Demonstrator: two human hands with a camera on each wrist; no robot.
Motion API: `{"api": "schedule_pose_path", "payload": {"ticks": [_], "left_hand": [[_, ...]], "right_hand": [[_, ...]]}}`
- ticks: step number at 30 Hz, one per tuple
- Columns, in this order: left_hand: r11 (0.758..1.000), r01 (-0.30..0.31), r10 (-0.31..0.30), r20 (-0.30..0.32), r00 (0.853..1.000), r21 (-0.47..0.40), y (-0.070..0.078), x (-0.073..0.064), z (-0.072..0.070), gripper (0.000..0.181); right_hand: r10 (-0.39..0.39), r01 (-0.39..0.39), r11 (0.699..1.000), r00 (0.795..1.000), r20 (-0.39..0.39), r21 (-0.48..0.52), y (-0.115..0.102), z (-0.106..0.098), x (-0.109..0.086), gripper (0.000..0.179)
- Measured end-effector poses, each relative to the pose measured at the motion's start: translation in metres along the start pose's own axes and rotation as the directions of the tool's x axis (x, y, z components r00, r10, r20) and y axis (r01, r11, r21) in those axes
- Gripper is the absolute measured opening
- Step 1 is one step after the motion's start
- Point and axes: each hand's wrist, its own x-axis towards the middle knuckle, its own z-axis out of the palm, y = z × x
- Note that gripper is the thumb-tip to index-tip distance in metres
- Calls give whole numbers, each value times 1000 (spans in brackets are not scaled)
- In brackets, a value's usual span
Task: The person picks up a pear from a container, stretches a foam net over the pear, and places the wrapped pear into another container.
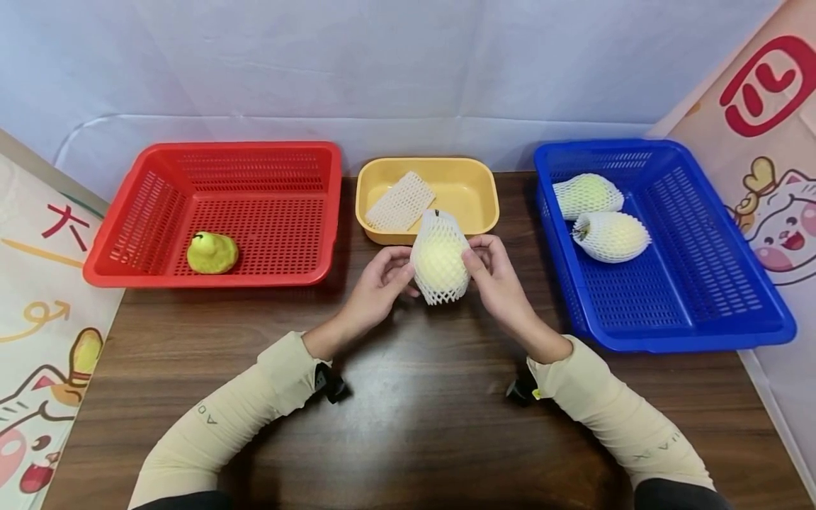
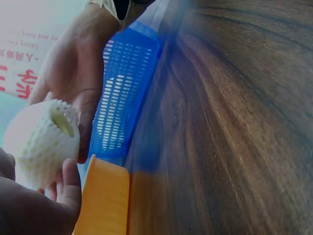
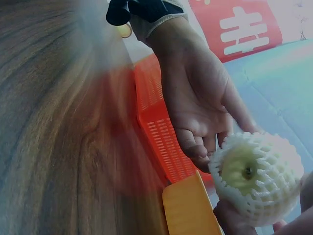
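Observation:
Between my two hands, above the table, is a pear (image 1: 441, 258) wrapped in a white foam net, its stem end pointing away. My left hand (image 1: 380, 285) grips its left side, thumb in front and fingers behind. On the other side my right hand (image 1: 500, 282) pinches the net with thumb and fingers. In the right wrist view the pear's base (image 3: 247, 171) shows through the net's open end. A bare green pear (image 1: 213, 253) lies in the red basket (image 1: 274, 275). Two more net-wrapped pears (image 1: 588, 195) sit in the blue basket (image 1: 676, 304).
Behind my hands stands a yellow bin (image 1: 468, 205) with an empty foam net (image 1: 400, 203) lying in it. The red basket is at its left, the blue one at its right. A white cloth wall (image 1: 408, 71) closes off the back of the wooden table (image 1: 421, 425).

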Motion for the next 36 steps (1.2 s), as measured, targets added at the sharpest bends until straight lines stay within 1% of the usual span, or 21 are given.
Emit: {"api": "schedule_pose_path", "payload": {"ticks": [3,7,10,11,14,16,19,23,25,29,32,36], "left_hand": [[1000,-12,11,-28,1000,-28,-1,0,0,31],[999,7,-9,-53,999,-39,0,0,0,34],[1000,14,-15,-59,998,-21,0,1,0,37],[1000,6,-6,-59,998,-2,0,1,0,38],[1000,0,2,-48,999,30,0,1,0,39],[1000,1,0,-36,999,24,1,1,1,37],[1000,9,-10,-15,1000,-21,1,-1,2,37],[999,-5,5,0,1000,-47,1,-2,4,42],[999,-8,7,-12,1000,-41,1,-1,4,45],[998,-36,33,-60,998,-48,1,-1,6,47],[996,-59,52,-95,994,-66,0,-1,6,43],[993,-80,69,-118,991,-91,1,0,5,37]], "right_hand": [[-10,10,1000,1000,-5,18,0,2,-1,23],[-30,28,998,999,29,52,2,3,-2,34],[-44,40,997,997,70,62,4,4,-3,47],[-45,40,997,996,82,60,5,4,-3,51],[-34,29,998,995,90,57,5,6,-3,58],[-27,22,997,997,78,74,4,7,-3,58],[-32,26,993,998,54,113,3,8,-3,55],[-48,40,990,998,51,136,5,9,-3,51],[-59,53,991,997,51,123,5,9,-3,49],[-78,76,996,996,33,48,6,9,-2,49],[-65,64,997,998,17,45,5,9,-2,46],[-24,20,986,1000,18,164,5,10,-3,36]]}}
